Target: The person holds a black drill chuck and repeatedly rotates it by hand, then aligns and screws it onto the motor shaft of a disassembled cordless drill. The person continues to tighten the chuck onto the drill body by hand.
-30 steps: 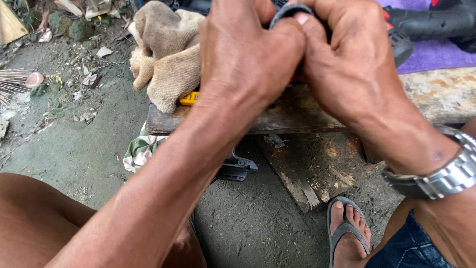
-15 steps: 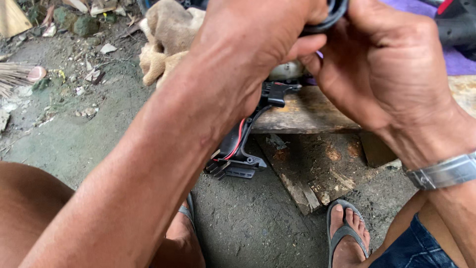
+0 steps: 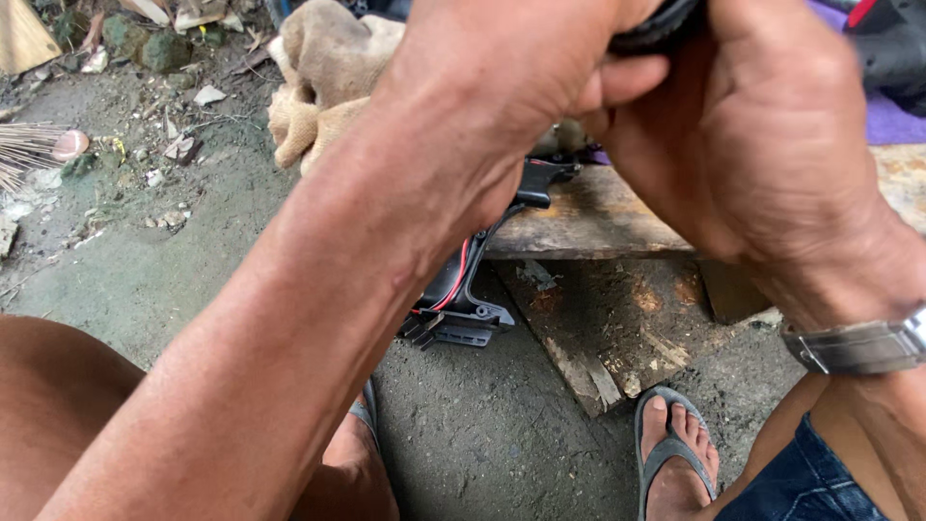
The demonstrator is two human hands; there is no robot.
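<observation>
Both of my hands are raised close to the camera and meet at the top of the head view. My left hand (image 3: pixel 502 87) and my right hand (image 3: pixel 752 125) are both closed on a small round black part (image 3: pixel 656 27), mostly hidden by my fingers. Below them a black plastic tool housing (image 3: pixel 463 299) with red and black wires hangs off the edge of a worn wooden board (image 3: pixel 598 217). A steel watch (image 3: pixel 849 345) is on my right wrist.
A tan cloth glove (image 3: pixel 323 82) lies at the board's far left. A broken plank (image 3: pixel 617 328) lies on the dirt ground below. My sandalled right foot (image 3: pixel 675 453) is at the bottom, my left knee (image 3: pixel 48 405) at bottom left. A purple sheet (image 3: pixel 897 116) lies at top right.
My hands have lifted toward the camera with the black part. The black housing with wires, hidden a second ago, now shows under my left forearm.
</observation>
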